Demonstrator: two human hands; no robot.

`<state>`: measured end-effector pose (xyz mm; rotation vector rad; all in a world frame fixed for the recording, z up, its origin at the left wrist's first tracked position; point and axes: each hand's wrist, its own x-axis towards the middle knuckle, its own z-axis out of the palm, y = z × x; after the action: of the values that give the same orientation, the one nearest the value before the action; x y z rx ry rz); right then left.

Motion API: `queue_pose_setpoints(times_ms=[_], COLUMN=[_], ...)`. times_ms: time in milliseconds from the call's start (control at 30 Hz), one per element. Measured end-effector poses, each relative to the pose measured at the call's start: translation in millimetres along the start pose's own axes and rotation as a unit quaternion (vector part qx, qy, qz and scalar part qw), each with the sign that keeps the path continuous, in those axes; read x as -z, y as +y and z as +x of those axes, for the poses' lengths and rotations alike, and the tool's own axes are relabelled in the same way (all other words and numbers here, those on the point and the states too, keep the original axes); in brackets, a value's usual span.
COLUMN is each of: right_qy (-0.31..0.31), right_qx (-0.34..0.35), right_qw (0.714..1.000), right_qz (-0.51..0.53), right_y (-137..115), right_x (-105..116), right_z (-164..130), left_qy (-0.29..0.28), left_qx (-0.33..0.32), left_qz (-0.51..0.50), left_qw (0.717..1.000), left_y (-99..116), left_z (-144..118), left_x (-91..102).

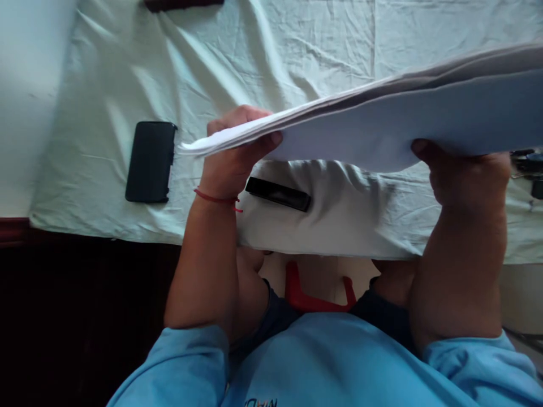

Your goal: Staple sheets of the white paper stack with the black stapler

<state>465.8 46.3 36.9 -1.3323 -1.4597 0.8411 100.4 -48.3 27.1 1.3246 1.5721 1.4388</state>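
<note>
- While both hands grip a thick sheaf of white papers (382, 121), the stack hangs raised above a cloth-covered counter (254, 56), running from the centre of the frame out past the right edge.
- The left hand (231, 152), centre-left of the frame, is clamped on the sheaf's near-left corner, thumb pressed to the underside and fingers over the top; a red thread bracelet (216, 199) circles the wrist.
- The right hand (462, 175), at right of frame, is closed on the lower edge of the stack, its thumb tip showing just under the paper; the fingers on the far side are hidden by the sheets.
- The two hands are well apart, one at each end of the visible bundle.
- A black phone-like case (150, 161) lies flat on the pale cloth at left of frame, apart from the papers.
- A slim black bar-shaped object (278, 194) rests on the cloth just beside the left wrist, beneath the raised sheets.
- Dark metal objects (528, 169) sit at the right edge, partly hidden by the right hand; too little shows to tell what they are.
- A light blue shirt (339, 362) fills the bottom of the frame, and a red chair frame (314, 297) shows between the forearms, below the counter's edge.
</note>
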Motion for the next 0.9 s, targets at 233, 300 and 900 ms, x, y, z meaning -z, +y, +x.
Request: queue_pose_setpoints(times_ms=[233,300,900], right_qy=[-0.008,0.010,-0.083], right_qx=[-0.083,-0.065,-0.105], right_qw=[0.992,0.991,0.985], right_qz=[-0.098,-0.115,0.111], right_y=[-13,-13,-10], right_x=[6,6,0], right_z=[-6,-7,-1], left_qy=[-0.012,0.014,-0.065], left_qx=[0.028,0.016,0.023], left_qz=[0.017,0.008,-0.043], left_qw=[0.999,1.000,0.997], left_y=[-19,-20,-32], left_z=[8,8,10], left_x=[-2.4,-3.2,-0.2])
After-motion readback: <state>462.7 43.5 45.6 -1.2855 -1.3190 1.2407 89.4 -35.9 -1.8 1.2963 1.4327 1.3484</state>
